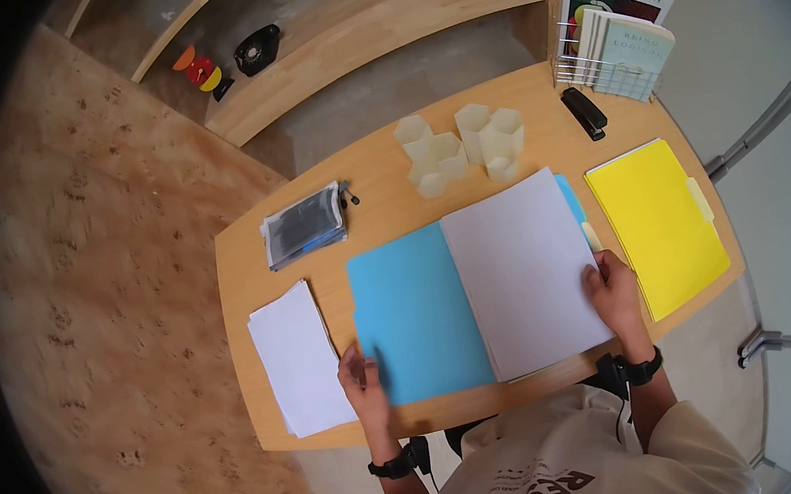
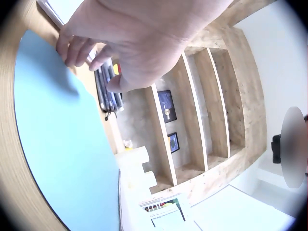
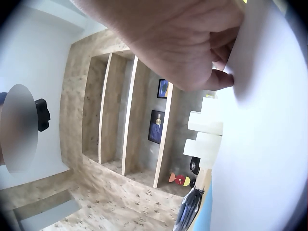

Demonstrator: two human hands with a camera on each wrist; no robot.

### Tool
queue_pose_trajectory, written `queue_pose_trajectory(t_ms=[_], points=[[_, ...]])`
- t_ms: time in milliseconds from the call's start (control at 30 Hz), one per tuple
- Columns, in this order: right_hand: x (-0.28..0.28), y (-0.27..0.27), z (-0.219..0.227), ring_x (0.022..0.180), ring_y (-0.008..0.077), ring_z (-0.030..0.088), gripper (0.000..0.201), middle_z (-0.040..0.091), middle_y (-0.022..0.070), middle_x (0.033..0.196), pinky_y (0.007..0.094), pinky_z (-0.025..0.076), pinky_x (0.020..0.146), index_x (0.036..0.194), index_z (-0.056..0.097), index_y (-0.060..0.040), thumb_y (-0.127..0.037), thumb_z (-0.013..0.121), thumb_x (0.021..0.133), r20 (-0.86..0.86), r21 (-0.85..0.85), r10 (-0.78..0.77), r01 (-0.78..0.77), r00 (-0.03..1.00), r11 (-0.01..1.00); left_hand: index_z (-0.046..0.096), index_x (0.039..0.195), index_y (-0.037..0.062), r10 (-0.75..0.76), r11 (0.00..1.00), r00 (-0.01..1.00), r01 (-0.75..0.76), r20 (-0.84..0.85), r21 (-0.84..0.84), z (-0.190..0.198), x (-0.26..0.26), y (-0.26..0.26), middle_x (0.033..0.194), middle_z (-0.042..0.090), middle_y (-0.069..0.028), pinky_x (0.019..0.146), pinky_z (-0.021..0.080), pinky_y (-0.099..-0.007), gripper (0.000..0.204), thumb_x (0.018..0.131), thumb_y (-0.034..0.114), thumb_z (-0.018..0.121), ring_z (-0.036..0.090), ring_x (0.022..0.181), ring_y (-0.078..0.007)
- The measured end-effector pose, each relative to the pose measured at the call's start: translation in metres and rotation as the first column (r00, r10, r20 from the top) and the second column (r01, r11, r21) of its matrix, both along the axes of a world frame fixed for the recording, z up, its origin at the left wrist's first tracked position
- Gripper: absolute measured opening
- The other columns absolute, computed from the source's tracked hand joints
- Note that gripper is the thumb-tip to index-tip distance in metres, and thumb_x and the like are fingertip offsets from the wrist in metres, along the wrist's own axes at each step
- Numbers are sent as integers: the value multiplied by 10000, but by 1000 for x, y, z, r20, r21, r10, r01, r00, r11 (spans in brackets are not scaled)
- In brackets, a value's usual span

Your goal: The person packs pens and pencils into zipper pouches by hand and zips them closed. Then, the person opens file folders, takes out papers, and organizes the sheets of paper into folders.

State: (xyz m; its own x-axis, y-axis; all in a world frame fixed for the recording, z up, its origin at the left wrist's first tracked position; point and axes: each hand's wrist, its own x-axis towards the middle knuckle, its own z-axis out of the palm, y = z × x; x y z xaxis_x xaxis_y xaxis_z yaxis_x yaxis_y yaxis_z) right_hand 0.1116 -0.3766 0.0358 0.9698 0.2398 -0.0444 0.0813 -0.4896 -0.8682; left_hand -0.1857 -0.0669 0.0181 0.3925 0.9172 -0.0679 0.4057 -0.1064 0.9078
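A blue folder (image 1: 417,312) lies unfolded on the table, with a stack of white paper (image 1: 529,276) over its right half. The right hand (image 1: 616,296) holds the right edge of that paper, its thumb on top; in the right wrist view the thumb of the hand (image 3: 192,48) rests on the white sheet (image 3: 260,130). At the folder's left edge is the left hand (image 1: 364,390), fingers loosely bent; in the left wrist view the hand (image 2: 130,43) hovers by the blue cover (image 2: 57,134), holding nothing visible.
More white paper (image 1: 299,363) lies left, below a dark pouch stack (image 1: 305,228). Hexagonal holders (image 1: 439,160) stand behind the folder. A yellow folder (image 1: 661,229), a black stapler (image 1: 584,113) and a wire rack (image 1: 579,68) with books are on the right.
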Motion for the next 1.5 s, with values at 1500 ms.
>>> queue_pose_trajectory(t_ms=[1500], points=[[23,-23,24,941,344,614,370,581,176,1032,407,507,876,1310,649,-42,-168,687,963,40,-122,279,-272,960,954,505,1499,44,-688,711,718,696,-102,100,43,113,-112,1561,385,-258,1185,350,-453,520,1037,262,602,382,1466,-385]])
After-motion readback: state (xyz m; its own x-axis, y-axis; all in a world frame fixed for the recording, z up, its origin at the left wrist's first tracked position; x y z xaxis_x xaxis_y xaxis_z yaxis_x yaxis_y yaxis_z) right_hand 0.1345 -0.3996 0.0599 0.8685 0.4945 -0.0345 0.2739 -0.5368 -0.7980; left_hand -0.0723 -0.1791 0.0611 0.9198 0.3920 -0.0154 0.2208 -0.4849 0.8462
